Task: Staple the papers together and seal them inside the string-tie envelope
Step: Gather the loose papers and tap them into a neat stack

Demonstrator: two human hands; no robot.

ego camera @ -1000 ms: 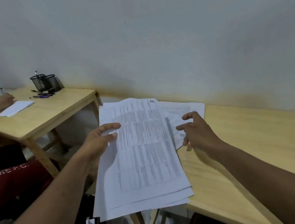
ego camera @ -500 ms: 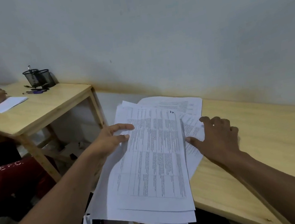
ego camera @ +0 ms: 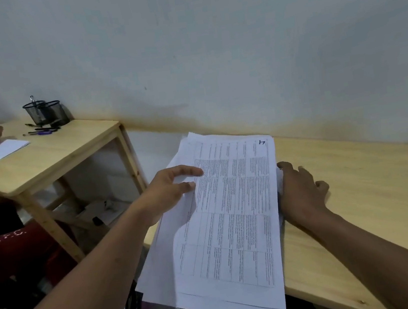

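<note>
Two bare forearms enter from the bottom of the frame, no sleeves, watch or bracelet showing on either. The left hand (ego camera: pixel 168 190) shows long, slim fingers with short nails. The right hand (ego camera: pixel 302 190) is seen from the back, knuckles showing, a small ring-like glint at one fingertip too blurred to identify.
</note>
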